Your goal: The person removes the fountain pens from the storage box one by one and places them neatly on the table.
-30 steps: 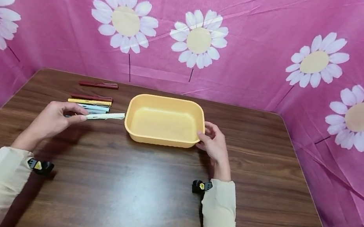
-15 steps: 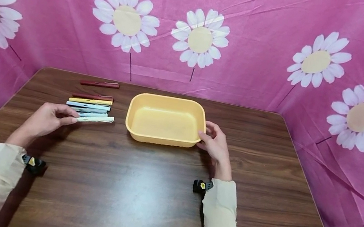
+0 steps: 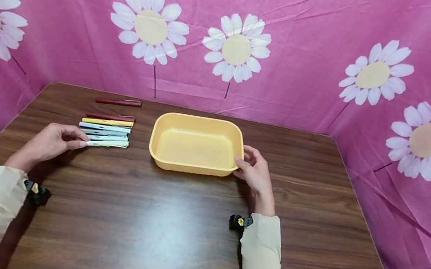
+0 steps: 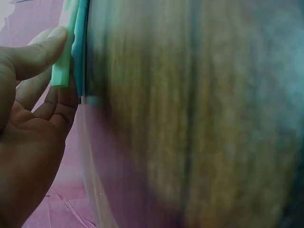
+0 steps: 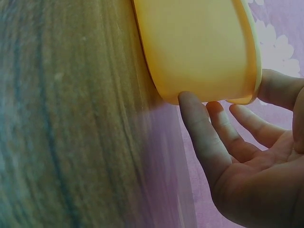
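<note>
At the near edge of a row of pens, my left hand [image 3: 47, 141] pinches the left end of a pale green pen [image 3: 107, 143]. In the left wrist view the thumb presses one side of that pen [image 4: 62, 64], with a teal pen [image 4: 80, 52] just beyond. The row behind holds light blue pens [image 3: 104, 127], a yellow pen [image 3: 107, 122] and a dark red pen [image 3: 110, 116]. My right hand [image 3: 256, 171] holds the right end of a yellow plastic tray [image 3: 193, 167], thumb at the rim. Its fingertips [image 5: 187, 99] touch the outer wall in the right wrist view.
Another dark red pen [image 3: 118, 101] lies apart near the back edge of the brown wooden table [image 3: 165, 235]. A pink cloth [image 3: 297, 48] with white daisies hangs behind and along the sides. Nothing shows inside the tray.
My left hand has carried the pale green pen left and down, from beside the tray to the near side of the pen row. The right hand and tray stay in place.
</note>
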Action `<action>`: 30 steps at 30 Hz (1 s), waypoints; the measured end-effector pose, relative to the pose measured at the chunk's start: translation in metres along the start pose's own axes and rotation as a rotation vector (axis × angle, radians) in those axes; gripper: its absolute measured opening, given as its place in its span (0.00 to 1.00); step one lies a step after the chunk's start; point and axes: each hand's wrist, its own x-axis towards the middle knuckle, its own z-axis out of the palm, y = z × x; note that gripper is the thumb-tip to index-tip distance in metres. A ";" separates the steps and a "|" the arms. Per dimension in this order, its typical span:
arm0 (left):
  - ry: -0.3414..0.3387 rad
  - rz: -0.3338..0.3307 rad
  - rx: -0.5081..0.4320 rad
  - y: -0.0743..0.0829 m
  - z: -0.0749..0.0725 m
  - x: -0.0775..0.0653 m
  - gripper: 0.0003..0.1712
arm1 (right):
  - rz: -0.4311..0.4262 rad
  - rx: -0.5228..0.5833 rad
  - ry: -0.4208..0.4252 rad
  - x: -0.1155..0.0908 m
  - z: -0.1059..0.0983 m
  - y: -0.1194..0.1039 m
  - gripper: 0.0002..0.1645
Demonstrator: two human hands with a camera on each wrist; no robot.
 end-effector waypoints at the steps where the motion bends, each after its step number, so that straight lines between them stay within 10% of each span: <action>1: -0.003 0.000 0.002 -0.001 0.000 0.001 0.03 | 0.002 0.000 0.002 -0.001 0.000 0.000 0.29; 30: 0.031 0.001 0.204 0.002 0.002 0.011 0.03 | -0.009 0.006 -0.001 0.000 0.000 0.002 0.29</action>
